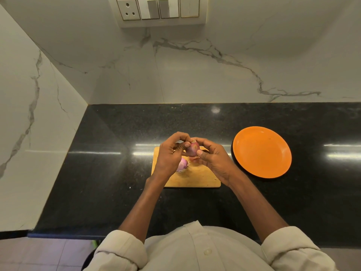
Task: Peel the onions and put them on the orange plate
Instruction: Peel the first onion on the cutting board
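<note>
Head view: my right hand (pixel 213 159) grips a red onion (pixel 192 148) over the cutting board (pixel 195 177); left hand (pixel 169 153) fingertips seemingly pinch its skin.

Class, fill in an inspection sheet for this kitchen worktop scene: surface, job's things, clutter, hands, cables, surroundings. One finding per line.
Surface: glossy black stone countertop, with a rectangular wooden cutting board on it.
Job's things: reddish-purple onion held above the board; pale purple onion lying on the board; round orange plate, holding nothing, right of the board.
Clutter: a scrap of onion skin below the held onion.
Hands: left hand and right hand both grip the held onion.
Cables: nothing seen.
Surroundings: white marble-veined wall; socket and switch panel.
</note>
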Action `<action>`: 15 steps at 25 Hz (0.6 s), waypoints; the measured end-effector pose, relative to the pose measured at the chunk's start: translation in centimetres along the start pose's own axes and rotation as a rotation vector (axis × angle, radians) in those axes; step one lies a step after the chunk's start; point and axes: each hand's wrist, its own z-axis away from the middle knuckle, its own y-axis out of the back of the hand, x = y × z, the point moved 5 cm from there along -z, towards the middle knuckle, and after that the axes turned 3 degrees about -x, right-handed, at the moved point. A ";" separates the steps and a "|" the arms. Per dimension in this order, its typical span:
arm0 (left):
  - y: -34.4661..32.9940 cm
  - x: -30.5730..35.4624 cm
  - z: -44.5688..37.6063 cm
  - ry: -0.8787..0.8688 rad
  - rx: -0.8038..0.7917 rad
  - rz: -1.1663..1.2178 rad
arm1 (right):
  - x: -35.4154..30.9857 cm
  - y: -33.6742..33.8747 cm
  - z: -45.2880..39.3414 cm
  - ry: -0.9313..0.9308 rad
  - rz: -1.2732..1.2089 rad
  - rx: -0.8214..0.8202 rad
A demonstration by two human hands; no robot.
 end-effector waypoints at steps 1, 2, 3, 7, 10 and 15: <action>0.1 -0.1 0.0 0.009 -0.008 0.012 | 0.0 -0.1 0.0 0.000 -0.013 -0.009; 0.1 -0.1 0.0 0.012 -0.010 0.006 | 0.0 -0.2 0.0 -0.003 -0.027 -0.019; 0.0 0.1 0.0 0.005 -0.011 -0.011 | 0.1 -0.3 0.0 -0.005 -0.041 -0.031; -0.6 1.0 0.0 -0.068 -0.064 -0.145 | -0.1 -0.1 0.0 -0.005 -0.047 -0.055; -0.6 1.4 0.2 -0.080 -0.039 -0.176 | -0.3 -0.1 0.0 -0.007 -0.069 -0.075; 0.4 1.4 0.4 -0.026 -0.050 0.001 | -0.6 0.3 -0.1 0.005 -0.061 -0.007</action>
